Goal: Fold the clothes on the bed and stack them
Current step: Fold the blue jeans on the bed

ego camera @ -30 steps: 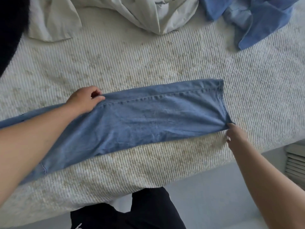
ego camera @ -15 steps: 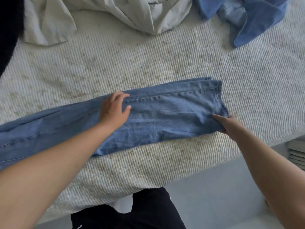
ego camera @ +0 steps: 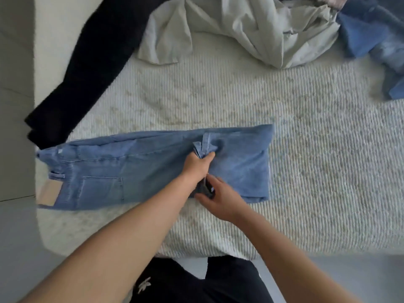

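A pair of light blue jeans [ego camera: 131,171] lies across the white ribbed bed [ego camera: 306,171], waistband at the left edge, the leg ends doubled back toward the middle. My left hand [ego camera: 196,164] grips the far corner of the leg hems over the jeans' middle. My right hand [ego camera: 216,193] pinches the near corner of the hems at the jeans' front edge, just below my left hand.
A black garment [ego camera: 91,62] stretches along the bed's far left. A crumpled pale grey garment [ego camera: 251,29] lies at the back middle, and a blue denim piece [ego camera: 376,40] at the back right. The bed's front edge is just before my legs.
The leg ends have been carried leftward over the jeans, halving their length. Both hands now meet at the middle, and the view has shifted left to show the waistband.
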